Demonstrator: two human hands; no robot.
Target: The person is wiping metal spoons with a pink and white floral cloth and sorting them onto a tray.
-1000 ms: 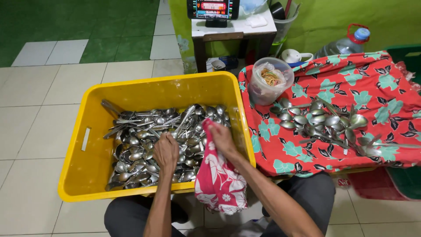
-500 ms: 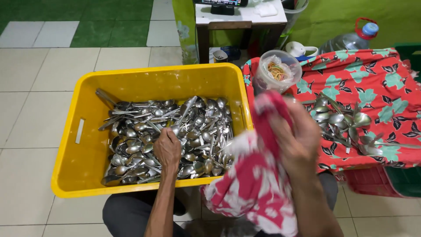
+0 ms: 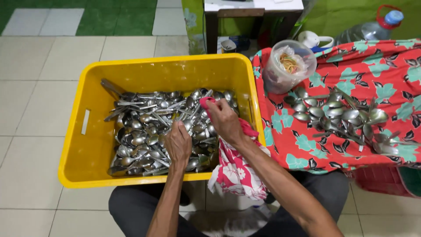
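Down in the yellow crate [image 3: 87,149]: left hand [image 3: 178,142] curled knuckles-up on the heap of metal spoons [image 3: 149,131], fingers buried, grip impossible to tell. Right hand [image 3: 224,120] closed around a red floral rag [image 3: 237,169], rag trailing over the crate's near rim. Bare yellow floor along the crate's left wall; right wall tight against the red flowered cloth [image 3: 372,66]. More wiped spoons [image 3: 342,116] piled there, beside a clear tub [image 3: 287,66]. Water bottle [image 3: 372,28] cut off at the top edge.

Beige floor tiles [image 3: 39,92]; green wall [image 3: 346,15]; small table [image 3: 252,8].
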